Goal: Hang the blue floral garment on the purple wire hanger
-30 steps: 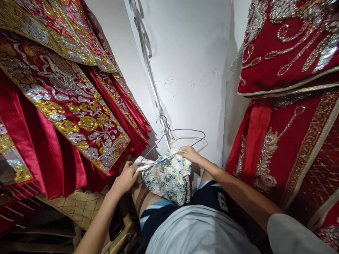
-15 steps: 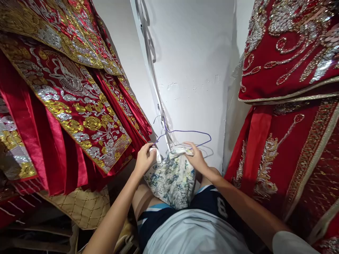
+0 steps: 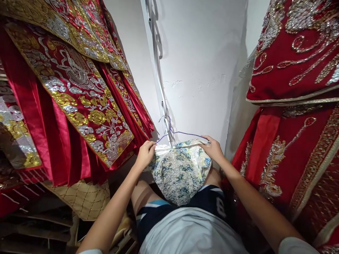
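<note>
A floral garment in white, blue and pale yellow hangs from a purple wire hanger over my lap. My left hand is closed at the garment's upper left corner, by the hanger's left end. At the opposite corner, my right hand pinches the garment's top edge together with the hanger's right end. The top edge is spread out between both hands. The hanger's hook stands upright in front of a narrow white strip on the wall; whether it touches the strip I cannot tell.
Red garments with gold and silver embroidery hang close on the left. Beaded red garments hang on the right. A white wall stands ahead. Gold quilted cloth and wooden slats lie low on the left.
My right hand has moved right, pulling the garment's top edge wider along the hanger and covering the hanger's right end. My left hand stays at the left corner.
</note>
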